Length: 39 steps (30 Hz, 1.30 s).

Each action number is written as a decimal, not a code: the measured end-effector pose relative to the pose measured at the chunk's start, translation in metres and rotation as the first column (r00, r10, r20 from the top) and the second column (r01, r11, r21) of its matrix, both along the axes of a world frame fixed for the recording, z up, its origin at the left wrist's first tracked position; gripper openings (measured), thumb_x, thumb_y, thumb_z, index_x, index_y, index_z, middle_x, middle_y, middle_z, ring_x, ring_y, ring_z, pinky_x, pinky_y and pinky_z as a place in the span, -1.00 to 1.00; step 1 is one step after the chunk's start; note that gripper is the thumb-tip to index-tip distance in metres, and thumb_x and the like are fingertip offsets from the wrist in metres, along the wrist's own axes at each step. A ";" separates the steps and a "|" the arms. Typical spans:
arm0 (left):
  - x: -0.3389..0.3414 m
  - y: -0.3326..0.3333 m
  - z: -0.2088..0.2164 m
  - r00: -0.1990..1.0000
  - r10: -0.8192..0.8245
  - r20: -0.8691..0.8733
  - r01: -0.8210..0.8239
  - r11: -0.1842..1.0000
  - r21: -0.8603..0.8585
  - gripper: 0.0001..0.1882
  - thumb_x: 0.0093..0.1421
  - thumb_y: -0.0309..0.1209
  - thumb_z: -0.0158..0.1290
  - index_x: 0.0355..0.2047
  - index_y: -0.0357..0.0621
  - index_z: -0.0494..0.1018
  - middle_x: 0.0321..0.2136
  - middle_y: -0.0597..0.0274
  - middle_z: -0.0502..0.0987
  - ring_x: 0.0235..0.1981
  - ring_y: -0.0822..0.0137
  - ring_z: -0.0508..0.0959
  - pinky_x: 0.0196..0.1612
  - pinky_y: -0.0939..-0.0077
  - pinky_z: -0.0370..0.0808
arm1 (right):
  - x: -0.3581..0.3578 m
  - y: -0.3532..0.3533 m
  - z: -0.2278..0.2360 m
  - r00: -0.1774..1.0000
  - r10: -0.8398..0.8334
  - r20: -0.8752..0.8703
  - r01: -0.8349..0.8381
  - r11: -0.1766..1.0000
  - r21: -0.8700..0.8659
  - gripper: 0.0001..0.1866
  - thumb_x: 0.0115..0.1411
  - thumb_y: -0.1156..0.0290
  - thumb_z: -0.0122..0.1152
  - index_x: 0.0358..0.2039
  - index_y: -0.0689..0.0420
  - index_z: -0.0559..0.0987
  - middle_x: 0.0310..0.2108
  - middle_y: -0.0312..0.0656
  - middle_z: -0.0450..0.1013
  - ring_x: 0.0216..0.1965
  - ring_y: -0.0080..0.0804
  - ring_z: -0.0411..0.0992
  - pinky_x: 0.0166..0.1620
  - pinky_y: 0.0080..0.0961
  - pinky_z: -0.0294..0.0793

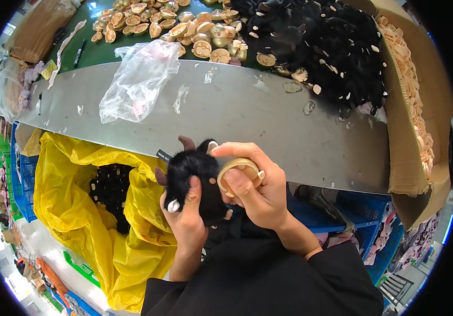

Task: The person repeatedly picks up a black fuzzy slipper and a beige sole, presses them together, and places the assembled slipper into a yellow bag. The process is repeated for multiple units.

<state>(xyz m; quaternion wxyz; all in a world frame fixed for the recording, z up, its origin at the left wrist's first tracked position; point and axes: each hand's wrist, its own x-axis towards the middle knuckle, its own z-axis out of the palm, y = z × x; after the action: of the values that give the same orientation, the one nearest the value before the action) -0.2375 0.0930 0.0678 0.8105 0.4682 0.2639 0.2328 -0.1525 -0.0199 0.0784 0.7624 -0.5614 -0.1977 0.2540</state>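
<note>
A small black plush toy (192, 166) with brown horns and white-lined ears is held just off the table's near edge. My left hand (187, 226) is closed round its lower left side, the thumb pressed into the fur. My right hand (268, 197) grips a round beige plastic shell (246, 167), with the thumb inside its hollow. That shell is up against the plush's right side; whether it is joined to the plush I cannot tell. My right index finger reaches over to a white-lined ear. A small dark tag (163, 155) sticks out beside the horns.
Beyond the grey metal tabletop (279, 121) lie many beige and gold shells (203, 48) and a heap of black plush pieces (331, 58). A clear plastic bag (139, 84) rests left of centre. A cardboard box (403, 158) stands right; a yellow bag (61, 200) of black pieces hangs open left.
</note>
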 end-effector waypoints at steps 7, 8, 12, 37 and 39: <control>-0.004 -0.007 0.009 1.000 0.017 -0.017 -0.017 1.000 0.022 -0.83 0.32 -0.50 0.17 -0.12 -0.34 0.55 -0.24 0.26 0.62 -0.23 0.49 0.54 -0.09 0.61 0.44 | -0.004 -0.001 -0.012 0.984 -0.079 0.157 0.087 0.995 -0.040 -0.80 0.41 0.36 0.20 -0.08 0.18 0.46 -0.42 -0.29 0.53 -0.45 -0.68 0.48 -0.38 -0.70 0.47; -0.005 -0.006 0.008 1.000 0.007 -0.031 -0.005 0.999 0.053 -0.83 0.32 -0.51 0.17 -0.12 -0.34 0.55 -0.24 0.27 0.62 -0.23 0.49 0.53 -0.09 0.62 0.44 | -0.004 -0.001 -0.012 0.982 -0.101 0.162 0.107 0.994 -0.027 -0.80 0.40 0.37 0.21 -0.08 0.18 0.47 -0.42 -0.28 0.53 -0.45 -0.66 0.49 -0.38 -0.69 0.48; -0.010 -0.004 0.006 0.998 -0.039 -0.052 0.045 0.991 0.127 -0.83 0.31 -0.54 0.16 -0.11 -0.34 0.54 -0.23 0.29 0.60 -0.22 0.51 0.51 -0.09 0.63 0.42 | 0.001 0.001 -0.015 0.923 -0.180 0.341 0.204 0.978 -0.035 -0.78 0.35 0.41 0.26 -0.08 0.20 0.48 -0.40 -0.21 0.55 -0.47 -0.51 0.55 -0.39 -0.62 0.51; -0.023 0.012 -0.017 0.927 -0.372 -0.044 0.374 0.926 0.055 -0.51 0.21 -0.25 0.26 0.04 -0.34 0.51 -0.09 0.14 0.62 -0.09 0.29 0.63 0.06 0.46 0.53 | 0.010 -0.015 -0.042 0.966 -0.087 0.244 0.057 0.990 0.130 -0.70 0.12 0.39 0.41 -0.18 0.18 0.53 -0.47 -0.35 0.47 -0.50 -0.71 0.37 -0.41 -0.73 0.35; -0.022 0.006 -0.015 0.920 -0.388 0.054 0.392 0.910 -0.134 -0.34 0.17 -0.12 0.27 0.14 -0.34 0.43 0.02 0.05 0.56 0.02 0.19 0.59 0.15 0.35 0.51 | 0.008 -0.011 -0.039 0.981 -0.071 0.178 0.043 0.986 0.160 -0.70 0.15 0.35 0.41 -0.18 0.17 0.53 -0.44 -0.36 0.47 -0.46 -0.71 0.38 -0.37 -0.74 0.35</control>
<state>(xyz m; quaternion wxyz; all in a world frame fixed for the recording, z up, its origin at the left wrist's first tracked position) -0.2593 0.0987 0.0532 0.8753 0.4494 0.1705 0.0533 -0.1444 -0.0310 0.0397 0.7895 -0.5266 -0.2700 0.1631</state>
